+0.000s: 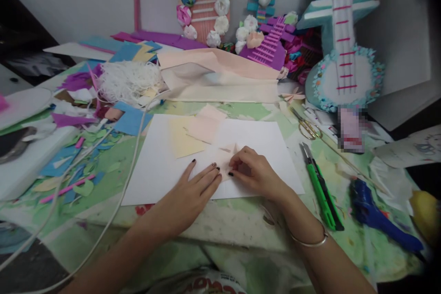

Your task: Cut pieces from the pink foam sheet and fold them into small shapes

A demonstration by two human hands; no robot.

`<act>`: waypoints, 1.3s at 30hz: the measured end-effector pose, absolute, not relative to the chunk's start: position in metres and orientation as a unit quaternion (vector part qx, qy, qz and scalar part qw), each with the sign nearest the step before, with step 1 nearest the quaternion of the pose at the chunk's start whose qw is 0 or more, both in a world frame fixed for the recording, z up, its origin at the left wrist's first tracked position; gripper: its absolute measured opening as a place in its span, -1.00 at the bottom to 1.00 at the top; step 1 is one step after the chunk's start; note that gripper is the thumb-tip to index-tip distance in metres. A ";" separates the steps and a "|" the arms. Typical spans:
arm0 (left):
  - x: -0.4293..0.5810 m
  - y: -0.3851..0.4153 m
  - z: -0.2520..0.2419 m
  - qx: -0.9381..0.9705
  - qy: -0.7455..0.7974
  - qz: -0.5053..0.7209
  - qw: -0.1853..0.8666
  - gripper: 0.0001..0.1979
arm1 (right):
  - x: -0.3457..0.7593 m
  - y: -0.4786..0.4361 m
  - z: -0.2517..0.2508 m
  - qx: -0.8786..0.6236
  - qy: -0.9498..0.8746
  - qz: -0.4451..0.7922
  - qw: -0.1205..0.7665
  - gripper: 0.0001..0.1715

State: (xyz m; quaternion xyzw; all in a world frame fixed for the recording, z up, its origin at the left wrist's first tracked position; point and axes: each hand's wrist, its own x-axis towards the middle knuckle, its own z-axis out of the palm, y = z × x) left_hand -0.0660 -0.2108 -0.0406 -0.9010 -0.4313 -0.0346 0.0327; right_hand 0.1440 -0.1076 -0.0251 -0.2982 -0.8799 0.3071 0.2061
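A white sheet lies in front of me on the green table. On it rest a pale yellow paper square, a pink paper square and a small pink folded paper piece. My left hand lies flat with fingers stretched out, its fingertips pressing the left edge of the folded piece. My right hand is curled, with its fingertips pinching the same pink piece from the right.
A green utility knife and a blue glue gun lie to the right, gold scissors behind them. Paper scraps, white string and a white cable sit at the left. Paper craft models stand along the back wall.
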 end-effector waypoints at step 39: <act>-0.078 -0.199 -0.041 -0.909 -0.410 -0.059 -0.044 -0.27 | 0.142 -0.105 -0.022 -0.288 -0.886 0.325 0.165 -0.92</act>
